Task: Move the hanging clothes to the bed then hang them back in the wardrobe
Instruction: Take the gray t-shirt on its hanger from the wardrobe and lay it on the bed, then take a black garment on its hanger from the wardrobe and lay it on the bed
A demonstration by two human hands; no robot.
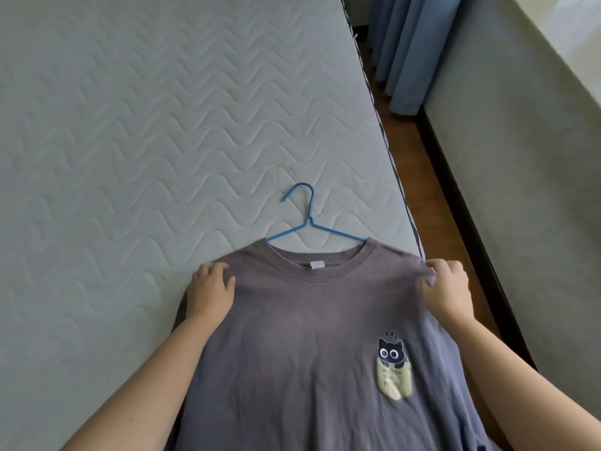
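Note:
A grey-brown T-shirt with a black cat print on its chest lies front up on the bed, near the right edge. A blue wire hanger sits inside the collar, its hook pointing away from me on the mattress. My left hand grips the shirt's left shoulder. My right hand pinches the right shoulder seam, which lies at the mattress edge. The hanger's arms are hidden under the cloth.
The bare quilted mattress stretches far and left. To the right runs a narrow strip of wooden floor, then a grey wall with dark skirting. Blue curtains hang at the far end.

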